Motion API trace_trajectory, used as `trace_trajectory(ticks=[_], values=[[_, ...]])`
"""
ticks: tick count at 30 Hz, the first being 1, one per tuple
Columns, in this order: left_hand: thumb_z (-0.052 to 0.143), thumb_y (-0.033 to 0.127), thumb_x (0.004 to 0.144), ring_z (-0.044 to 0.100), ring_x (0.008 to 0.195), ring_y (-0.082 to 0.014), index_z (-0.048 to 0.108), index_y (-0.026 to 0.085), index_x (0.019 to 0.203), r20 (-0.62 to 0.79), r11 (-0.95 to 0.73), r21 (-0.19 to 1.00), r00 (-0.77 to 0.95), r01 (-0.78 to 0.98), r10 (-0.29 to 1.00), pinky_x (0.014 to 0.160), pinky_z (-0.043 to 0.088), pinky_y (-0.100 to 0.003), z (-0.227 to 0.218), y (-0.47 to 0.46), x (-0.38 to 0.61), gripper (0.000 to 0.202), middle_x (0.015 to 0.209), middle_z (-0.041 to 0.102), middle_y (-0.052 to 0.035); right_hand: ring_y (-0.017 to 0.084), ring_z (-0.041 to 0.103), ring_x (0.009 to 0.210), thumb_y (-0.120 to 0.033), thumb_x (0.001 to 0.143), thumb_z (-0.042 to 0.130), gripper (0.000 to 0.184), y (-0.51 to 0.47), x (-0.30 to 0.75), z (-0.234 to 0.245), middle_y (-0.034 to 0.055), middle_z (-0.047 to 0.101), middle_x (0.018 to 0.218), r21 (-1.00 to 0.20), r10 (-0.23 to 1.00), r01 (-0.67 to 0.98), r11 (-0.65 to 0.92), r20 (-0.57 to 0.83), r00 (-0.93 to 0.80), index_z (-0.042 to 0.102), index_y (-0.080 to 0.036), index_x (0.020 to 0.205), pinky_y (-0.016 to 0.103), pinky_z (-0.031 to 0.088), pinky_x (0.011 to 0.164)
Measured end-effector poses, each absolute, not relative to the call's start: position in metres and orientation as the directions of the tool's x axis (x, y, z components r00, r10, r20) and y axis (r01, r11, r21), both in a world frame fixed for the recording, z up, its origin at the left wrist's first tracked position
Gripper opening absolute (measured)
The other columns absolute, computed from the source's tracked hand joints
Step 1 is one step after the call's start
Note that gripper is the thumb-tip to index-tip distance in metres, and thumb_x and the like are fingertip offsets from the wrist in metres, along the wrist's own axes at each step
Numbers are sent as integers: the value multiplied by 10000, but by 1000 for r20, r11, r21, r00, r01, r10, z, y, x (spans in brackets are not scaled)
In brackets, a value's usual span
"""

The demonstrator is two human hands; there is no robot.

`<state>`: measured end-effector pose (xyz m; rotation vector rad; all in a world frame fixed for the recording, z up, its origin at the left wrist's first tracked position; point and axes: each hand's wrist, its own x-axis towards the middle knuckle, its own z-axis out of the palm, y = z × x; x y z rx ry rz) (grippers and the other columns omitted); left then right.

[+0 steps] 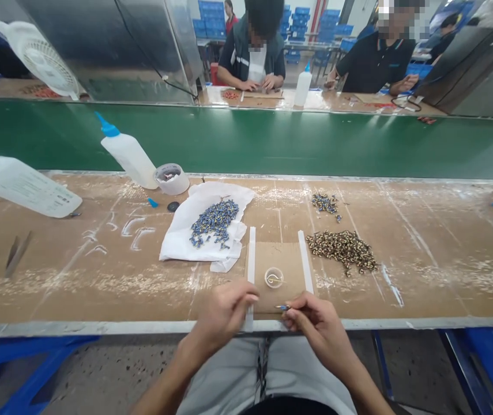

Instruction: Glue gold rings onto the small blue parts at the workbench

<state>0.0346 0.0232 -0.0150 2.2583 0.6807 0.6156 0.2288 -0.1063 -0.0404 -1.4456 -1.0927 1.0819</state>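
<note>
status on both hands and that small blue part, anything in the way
Right hand pinching small blue part. Left hand curled, blurred, contents unclear. Cup just beyond the part, seemingly not blocking.

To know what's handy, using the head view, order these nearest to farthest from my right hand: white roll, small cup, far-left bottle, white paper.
1. Small cup: ahead, left of your right hand.
2. White paper: left of the cup.
3. White roll: farther left, toward the back.
4. Bottle: far left.
</note>
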Motion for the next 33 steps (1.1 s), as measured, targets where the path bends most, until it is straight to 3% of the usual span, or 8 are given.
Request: trace_trajectory(ticks=[3, 7, 10, 15, 20, 25, 33], values=[[434, 291, 982, 598, 785, -181, 611, 174, 895, 299, -567, 621, 505, 542, 810, 728, 452, -276, -8, 62, 20, 229, 837, 646, -48, 190, 640, 702, -424, 918, 564, 251, -95, 280, -31, 47, 680, 769, -918, 924, 382, -107, 49, 378, 644, -198, 845, 292, 510, 654], [469, 260, 942, 590, 971, -264, 585, 164, 1116, 292, -496, 382, 407, 780, 865, 853, 453, -361, -12, 107, 12, 230, 1063, 607, -100, 235, 657, 806, -476, 867, 566, 287, -59, 374, -26, 69, 715, 871, -693, 825, 685, -224, 239, 512, 670, -209, 849, 345, 495, 753], [488, 245, 918, 589, 1005, -288, 569, 166, 1146, 211, -456, 301, 408, 837, 888, 876, 453, -382, -21, 122, 13, 254, 1099, 581, -110, 268, 656, 831, -476, 817, 588, 297, -27, 424, -31, 97, 722, 889, -655, 786, 699, -287, 256, 562, 685, -195, 829, 380, 474, 772], [477, 223, 906, 601, 904, -253, 579, 188, 947, 126, -435, 309, 418, 846, 900, 798, 461, -348, -26, 128, 14, 115, 981, 589, -75, 260, 655, 720, -454, 769, 605, 296, 22, 452, -49, 96, 724, 752, -662, 803, 675, -327, 182, 567, 694, -174, 743, 371, 477, 702], [521, 229, 870, 604, 862, -226, 591, 184, 923, 87, -389, 375, 386, 842, 918, 785, 462, -332, -20, 134, -1, 99, 983, 580, -68, 259, 686, 837, -474, 788, 593, 382, 34, 463, -53, 144, 743, 914, -730, 808, 609, -310, 136, 574, 686, -140, 949, 370, 524, 767], [524, 175, 844, 604, 871, -222, 612, 176, 915, 44, -425, 416, 449, 804, 893, 798, 456, -322, -19, 140, -17, 112, 954, 611, -65, 297, 684, 939, -570, 792, 590, 515, -20, 457, -33, 169, 717, 1062, -759, 816, 584, -287, 126, 564, 650, -152, 1087, 439, 530, 854], [520, 95, 805, 611, 841, -230, 634, 184, 864, 13, -483, 340, 510, 807, 860, 741, 436, -303, -16, 144, -7, 156, 857, 650, -59, 294, 677, 1006, -568, 790, 640, 423, -143, 356, -53, 76, 743, 1027, -880, 765, 404, -251, 76, 639, 678, -236, 1049, 394, 529, 903]])
